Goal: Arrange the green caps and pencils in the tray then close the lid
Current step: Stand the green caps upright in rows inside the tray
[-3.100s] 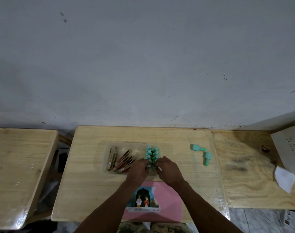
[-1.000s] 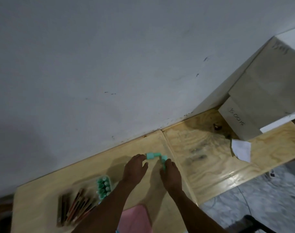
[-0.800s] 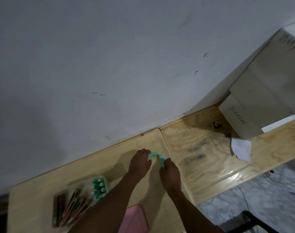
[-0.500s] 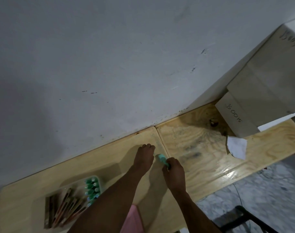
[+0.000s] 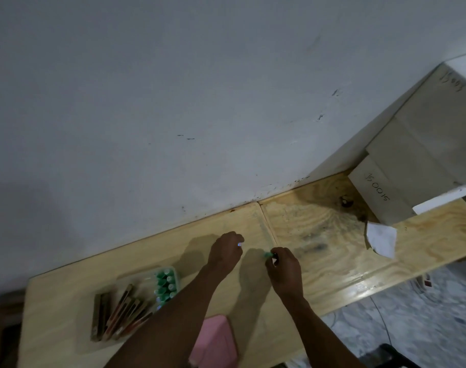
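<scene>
A clear tray (image 5: 147, 274) sits on the wooden table at lower left. It holds a cluster of upright green caps (image 5: 166, 286) at its right end and several brown pencils (image 5: 119, 313) lying slanted at its left. My right hand (image 5: 283, 270) pinches a green cap (image 5: 267, 254) whose tip pokes out past the fingers. My left hand (image 5: 225, 254) is a little to its left, fingers curled down over the table. The second loose cap is hidden under it. The pink lid (image 5: 216, 341) lies at the near table edge, partly behind my left forearm.
A second wooden table (image 5: 332, 243) adjoins on the right, the seam running just by my right hand. It carries stacked grey boxes (image 5: 401, 179) and a white paper scrap (image 5: 381, 239). A grey wall rises behind. Tiled floor shows at lower right.
Both hands left the tray and reached right to the two loose green caps. The right hand picked one up. The left hand closed over the other. The camera swung right.
</scene>
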